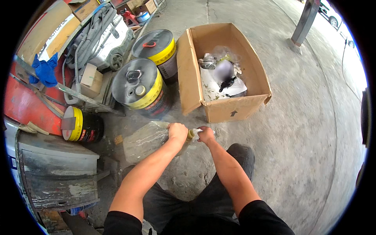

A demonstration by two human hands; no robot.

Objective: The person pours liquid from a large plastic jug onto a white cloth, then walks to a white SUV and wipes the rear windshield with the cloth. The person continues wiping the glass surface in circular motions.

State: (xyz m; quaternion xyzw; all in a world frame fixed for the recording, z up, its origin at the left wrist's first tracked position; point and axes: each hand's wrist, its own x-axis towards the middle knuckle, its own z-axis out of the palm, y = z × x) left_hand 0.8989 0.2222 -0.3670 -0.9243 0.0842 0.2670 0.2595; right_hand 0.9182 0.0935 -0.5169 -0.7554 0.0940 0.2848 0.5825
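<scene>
A translucent, yellowish plastic jug (143,139) is on the concrete floor in front of my knees, its neck turned toward the right. My left hand (178,132) is closed over the jug's upper part beside the neck, probably on a handle that its fingers hide. Right at the jug's mouth, the fingers of my right hand (205,135) are pinched on a crumpled whitish piece (196,132) that looks like thin plastic or paper. Whether that piece is inside the neck or only against it, I cannot tell.
Just ahead stands an open cardboard box (237,109) with plastic and paper rubbish. Left of it are two dark drums with yellow bands (143,103) (166,53). A smaller bucket (80,124) and a grimy metal cabinet (58,172) are farther left. A post (305,23) rises at the far right.
</scene>
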